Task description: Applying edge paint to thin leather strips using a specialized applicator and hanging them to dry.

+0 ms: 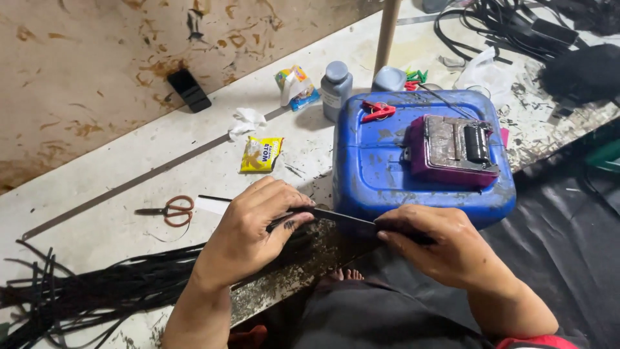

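Note:
My left hand and my right hand both grip one thin black strip, stretched flat between them at the near edge of the white worktable. The left pinches its left end, with black stain on the thumb. The right closes over its right end, just in front of a blue plastic canister lying on its side. On top of the canister rests a purple block with a worn metal plate and a black roller.
A bundle of black strips lies at the near left. Scissors with brown handles, a yellow sachet, a grey bottle, a red clip, a black phone and tangled black cables lie around. Black sheeting covers the right.

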